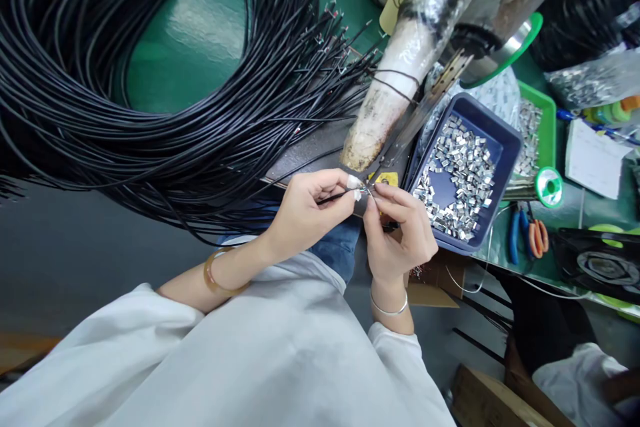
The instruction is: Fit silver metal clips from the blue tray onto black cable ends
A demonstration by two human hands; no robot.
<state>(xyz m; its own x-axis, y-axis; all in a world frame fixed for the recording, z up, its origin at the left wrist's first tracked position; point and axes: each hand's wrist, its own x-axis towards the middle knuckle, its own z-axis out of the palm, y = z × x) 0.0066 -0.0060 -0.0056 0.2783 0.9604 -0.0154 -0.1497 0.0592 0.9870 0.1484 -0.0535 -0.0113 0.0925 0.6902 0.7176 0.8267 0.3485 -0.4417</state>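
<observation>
My left hand is closed in a pinch on a black cable, with white covers on its fingertips. Opposite it, my right hand pinches something small and silvery close to the cable's end; its exact kind is hidden by the fingers. The two hands' fingertips nearly meet. Right above them, the thin tip of a fixed metal tool, like a soldering iron, points down to the work. A yellow piece lies just behind my right fingers.
A large bundle of black cables covers the left of the green table. A whitish tube hangs over the work. To the right are a blue tray of small metal shells, a green tray, a solder spool, pliers and a fan.
</observation>
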